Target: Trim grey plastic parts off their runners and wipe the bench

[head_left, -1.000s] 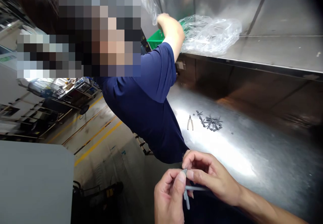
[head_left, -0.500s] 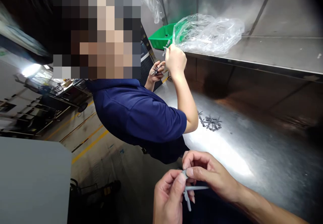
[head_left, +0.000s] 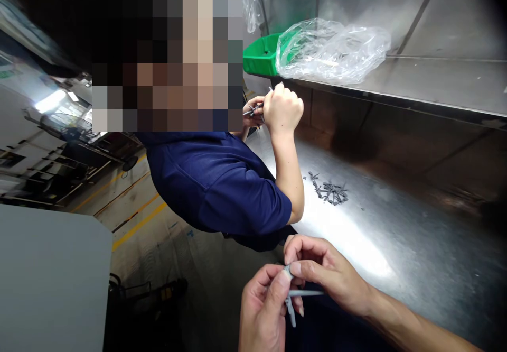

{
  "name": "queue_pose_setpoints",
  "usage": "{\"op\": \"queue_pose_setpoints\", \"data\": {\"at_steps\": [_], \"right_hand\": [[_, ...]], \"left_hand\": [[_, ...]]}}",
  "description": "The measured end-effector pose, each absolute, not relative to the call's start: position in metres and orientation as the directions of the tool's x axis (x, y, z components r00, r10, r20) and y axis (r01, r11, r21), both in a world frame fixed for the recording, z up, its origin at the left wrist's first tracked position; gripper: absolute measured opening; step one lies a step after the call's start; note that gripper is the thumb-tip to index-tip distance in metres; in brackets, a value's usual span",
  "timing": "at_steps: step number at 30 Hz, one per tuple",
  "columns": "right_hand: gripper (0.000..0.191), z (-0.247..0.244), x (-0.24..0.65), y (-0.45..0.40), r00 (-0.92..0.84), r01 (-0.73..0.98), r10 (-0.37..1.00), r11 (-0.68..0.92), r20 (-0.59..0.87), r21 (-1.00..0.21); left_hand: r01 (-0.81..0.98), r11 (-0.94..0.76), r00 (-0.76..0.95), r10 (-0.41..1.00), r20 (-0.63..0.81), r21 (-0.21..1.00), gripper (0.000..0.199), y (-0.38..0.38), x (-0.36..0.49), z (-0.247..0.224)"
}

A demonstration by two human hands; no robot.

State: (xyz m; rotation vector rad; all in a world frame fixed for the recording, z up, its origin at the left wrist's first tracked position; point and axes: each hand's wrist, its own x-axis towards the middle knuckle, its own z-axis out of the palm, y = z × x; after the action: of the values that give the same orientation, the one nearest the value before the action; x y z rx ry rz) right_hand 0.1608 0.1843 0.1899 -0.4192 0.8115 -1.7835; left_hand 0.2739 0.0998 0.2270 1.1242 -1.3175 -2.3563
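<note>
At the bottom centre, my left hand (head_left: 264, 309) pinches a small grey part (head_left: 292, 309) with thin arms, one pointing right and one hanging down. The thumb and fingertips of my right hand (head_left: 330, 272) are closed on the top end of the same part, touching my left thumb. Both hands are in front of dark clothing, near the edge of a shiny metal table (head_left: 415, 241). A pile of small dark grey pieces (head_left: 331, 192) lies on the table beyond my hands.
A person in a dark blue shirt (head_left: 222, 188) stands close at the left, holding small grey parts. On a metal shelf (head_left: 443, 74) are a green bin (head_left: 259, 56) and a clear plastic bag (head_left: 336, 51). A grey panel (head_left: 51, 272) fills the lower left.
The other person's raised hand has come down from beside the green bin, toward their other hand. My two hands still pinch the grey part, almost unmoved. The view has shifted slightly.
</note>
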Motion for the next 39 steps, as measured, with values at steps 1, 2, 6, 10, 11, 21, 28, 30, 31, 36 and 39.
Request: {"op": "queue_pose_setpoints", "data": {"at_steps": [1,2,6,10,11,21,28,30,31,36,39], "right_hand": [[0.029,0.19,0.161,0.184,-0.354,0.692,-0.93,-0.191,-0.096,-0.696],[0.029,0.19,0.162,0.183,-0.351,0.696,-0.932,-0.195,-0.09,-0.692],[0.027,0.189,0.165,0.182,-0.341,0.708,-0.936,-0.198,-0.083,-0.678],[0.027,0.19,0.167,0.181,-0.339,0.708,-0.939,-0.207,-0.067,-0.675],[0.027,0.19,0.168,0.181,-0.341,0.703,-0.938,-0.21,-0.063,-0.68],[0.026,0.186,0.169,0.181,-0.405,0.692,-0.906,-0.213,-0.126,-0.689],[0.025,0.194,0.157,0.183,-0.336,0.625,-0.936,-0.135,-0.108,-0.769],[0.024,0.196,0.151,0.187,-0.305,0.586,-0.949,-0.12,-0.081,-0.801],[0.023,0.198,0.147,0.19,-0.292,0.554,-0.954,-0.113,-0.065,-0.825],[0.018,0.214,0.126,0.201,-0.214,0.159,-0.977,-0.055,0.02,-0.986],[0.012,0.226,0.115,0.204,-0.183,-0.073,-0.981,-0.05,0.063,-0.996]], "left_hand": [[-0.171,-0.568,-0.686,-0.517,-0.511,0.805,0.039,0.1,0.275,0.227],[-0.173,-0.563,-0.688,-0.518,-0.508,0.809,0.038,0.1,0.276,0.226],[-0.163,-0.578,-0.696,-0.508,-0.508,0.8,0.036,0.1,0.278,0.227],[-0.153,-0.594,-0.688,-0.51,-0.516,0.79,0.036,0.102,0.279,0.232],[-0.157,-0.593,-0.685,-0.51,-0.52,0.79,0.037,0.102,0.279,0.233],[-0.155,-0.656,-0.691,-0.462,-0.556,0.738,0.037,0.101,0.281,0.233],[-0.13,-0.748,-0.7,-0.396,-0.594,0.651,0.036,0.1,0.281,0.234],[-0.129,-0.759,-0.699,-0.387,-0.601,0.638,0.035,0.1,0.282,0.233],[-0.131,-0.765,-0.699,-0.381,-0.606,0.631,0.034,0.1,0.283,0.232],[-0.164,-0.785,-0.694,-0.338,-0.635,0.597,0.036,0.1,0.282,0.231],[-0.172,-0.788,-0.685,-0.335,-0.647,0.591,0.038,0.099,0.28,0.231]]}}
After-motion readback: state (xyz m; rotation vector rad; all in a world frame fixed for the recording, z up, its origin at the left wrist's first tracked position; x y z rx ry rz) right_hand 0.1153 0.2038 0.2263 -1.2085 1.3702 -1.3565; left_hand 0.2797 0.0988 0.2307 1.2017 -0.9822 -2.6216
